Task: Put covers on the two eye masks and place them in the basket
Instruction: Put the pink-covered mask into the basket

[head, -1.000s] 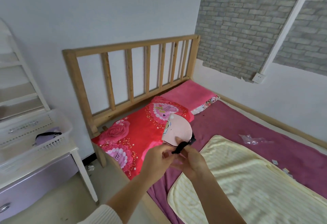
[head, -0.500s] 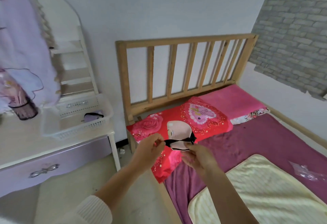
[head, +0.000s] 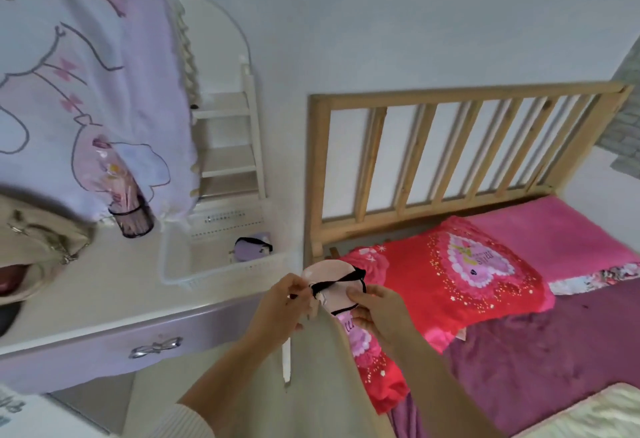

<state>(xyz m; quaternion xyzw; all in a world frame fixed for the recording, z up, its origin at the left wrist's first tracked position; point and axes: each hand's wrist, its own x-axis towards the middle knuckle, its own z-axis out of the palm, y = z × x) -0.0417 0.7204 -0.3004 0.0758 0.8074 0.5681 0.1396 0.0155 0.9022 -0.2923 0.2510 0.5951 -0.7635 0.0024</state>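
A pale pink eye mask (head: 329, 276) with a black strap is held up between both hands, over the gap between the desk and the bed. My left hand (head: 282, 302) pinches the black strap at the mask's left side. My right hand (head: 379, 309) grips the mask's lower right edge. The white plastic basket (head: 180, 273) stands on the desk to the left of my hands. Inside it lies a purple eye mask (head: 249, 247) with a black strap.
The basket rests on a white and lilac desk (head: 114, 313) with a drawer. A mirror draped in a pale cartoon cloth (head: 86, 91) stands behind it. The wooden headboard (head: 450, 150), a red pillow (head: 450, 275) and pink bedding fill the right.
The view has swung left toward the desk. Both hands have carried the pink mask leftward, from over the pillow to just beside the basket.
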